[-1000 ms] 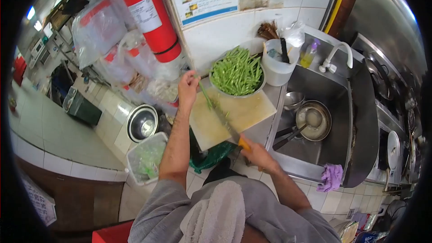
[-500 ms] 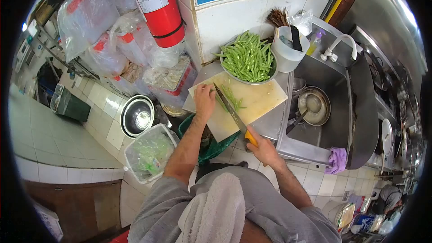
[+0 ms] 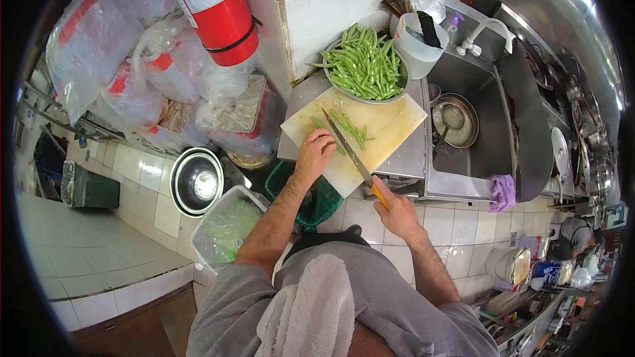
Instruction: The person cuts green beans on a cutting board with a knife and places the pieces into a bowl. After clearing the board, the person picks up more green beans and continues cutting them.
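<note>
My right hand (image 3: 400,217) is closed around the orange handle of a long knife (image 3: 348,150), whose blade points away across a pale cutting board (image 3: 390,133). On the left part of the board my left hand (image 3: 315,155) curls its fingers over a green bean (image 3: 319,123), just left of the blade. Fingertips partly hide that bean. To the right of the blade lie several cut bean pieces (image 3: 350,128). Behind the board, a metal bowl (image 3: 403,83) is heaped with sliced green beans (image 3: 365,63).
A steel sink (image 3: 486,152) with a pan (image 3: 468,114) and ladle adjoins on the right. Below the board stand a green-lined bin (image 3: 321,208) and a clear plastic tub (image 3: 228,225). A white container (image 3: 417,53) sits behind; a fire extinguisher (image 3: 218,13) hangs at left.
The view has shifted slightly. My left hand has drawn back from the board's far left toward the near side, its fingers curled at the bean. My right hand still holds the knife.
</note>
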Demonstrator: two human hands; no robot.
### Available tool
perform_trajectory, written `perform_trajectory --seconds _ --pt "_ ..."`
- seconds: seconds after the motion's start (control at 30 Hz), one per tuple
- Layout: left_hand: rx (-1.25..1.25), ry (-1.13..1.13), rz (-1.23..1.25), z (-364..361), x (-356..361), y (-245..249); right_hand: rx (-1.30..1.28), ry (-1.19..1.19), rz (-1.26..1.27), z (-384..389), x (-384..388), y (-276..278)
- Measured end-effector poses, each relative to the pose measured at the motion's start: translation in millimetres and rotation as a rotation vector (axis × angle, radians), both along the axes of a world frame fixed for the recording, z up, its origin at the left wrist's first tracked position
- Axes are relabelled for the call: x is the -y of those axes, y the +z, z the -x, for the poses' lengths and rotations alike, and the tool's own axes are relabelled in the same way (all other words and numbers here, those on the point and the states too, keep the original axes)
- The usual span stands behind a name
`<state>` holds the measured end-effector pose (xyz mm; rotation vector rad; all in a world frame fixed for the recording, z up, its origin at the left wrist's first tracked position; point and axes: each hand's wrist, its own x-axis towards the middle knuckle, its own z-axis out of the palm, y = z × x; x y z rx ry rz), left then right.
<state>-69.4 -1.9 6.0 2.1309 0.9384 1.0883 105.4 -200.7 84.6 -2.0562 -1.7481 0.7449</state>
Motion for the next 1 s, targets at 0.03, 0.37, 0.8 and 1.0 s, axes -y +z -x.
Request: perform_trajectory --seconds 0.03,0.37,0.8,1.0 --pt "0.008 0.01 -0.002 -0.4 1.6 -1.3 -0.024 0.001 0.012 1.0 1.0 -0.2" --pt "-0.024 -0.054 -0.056 2.5 -5.9 -0.5 0.06 0.034 0.054 12.5 7.3 21.7" --pt "-0.002 -0.107 -0.046 4.7 -12.8 -3.0 0.212 0.016 0.151 33.9 25.0 24.0" --pt "0.003 -0.103 -0.002 5.8 -11.3 1.7 0.057 -0.045 -0.008 33.9 -31.3 -15.3"
